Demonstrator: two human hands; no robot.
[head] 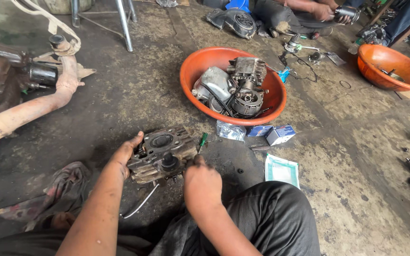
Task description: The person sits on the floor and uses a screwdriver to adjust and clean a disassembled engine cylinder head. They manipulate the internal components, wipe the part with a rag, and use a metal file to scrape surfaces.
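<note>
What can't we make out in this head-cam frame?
- Right hand: fingers and whatever they grip, hidden behind its own back.
- Engine cylinder head: underside, against the floor.
- Left hand: fingertips, behind the head's edge.
- Orange basin: lower parts buried in the pile.

Both forearms reach forward and low, grimy with oil. The left hand (125,152) is palm inward, thumb raised, fingers wrapped out of sight. The right hand (202,182) is curled in a loose fist, knuckles up, wrist bent down.
</note>
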